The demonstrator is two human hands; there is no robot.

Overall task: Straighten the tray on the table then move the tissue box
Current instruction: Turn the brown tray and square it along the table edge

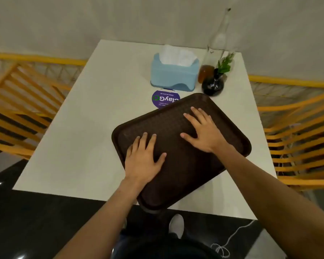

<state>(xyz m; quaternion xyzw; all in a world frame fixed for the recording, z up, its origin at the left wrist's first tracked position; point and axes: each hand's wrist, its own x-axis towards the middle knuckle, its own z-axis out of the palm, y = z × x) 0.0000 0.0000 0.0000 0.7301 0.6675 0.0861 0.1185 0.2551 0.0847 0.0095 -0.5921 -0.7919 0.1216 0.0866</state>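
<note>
A dark brown tray [185, 176] lies skewed on the white table [86, 128], its near corner hanging past the table's front edge. My left hand [144, 159] rests flat on the tray's left part, fingers spread. My right hand [204, 131] presses flat on the tray's right part, fingers apart as well. Behind the tray stands a light blue tissue box [173, 75] with white tissue sticking out of its top.
A purple round sticker [162, 99] is partly under the tray's far edge. Right of the tissue box stand a tall clear bottle [218, 40], a small amber jar [206, 72] and a black vase [212, 85] with a green sprig. Yellow slatted chairs [299, 135] flank the table.
</note>
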